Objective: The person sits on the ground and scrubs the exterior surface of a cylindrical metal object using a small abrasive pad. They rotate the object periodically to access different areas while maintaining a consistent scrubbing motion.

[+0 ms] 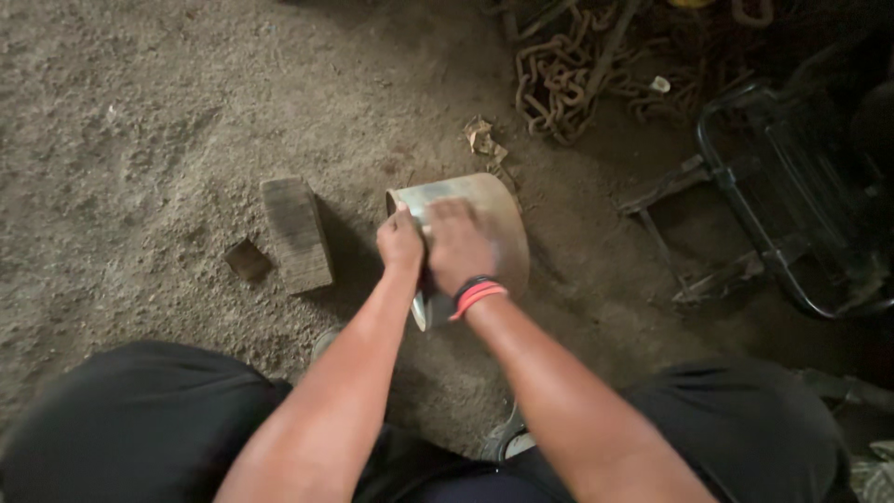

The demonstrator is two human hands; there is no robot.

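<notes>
A short, wide metal pipe section (498, 219) lies on its side on the dirt floor in front of me. My left hand (400, 242) is closed on its near left rim. My right hand (458, 244), with red and black bands at the wrist, lies flat on top of the curved surface, blurred as if rubbing it. Whether something is under the right palm is hidden.
A wooden block (296, 233) stands just left of the pipe, with a small flat piece (247, 259) beside it. A rusty chain pile (559, 79) lies at the back, a black metal frame (773, 205) to the right. My knees in black fill the bottom.
</notes>
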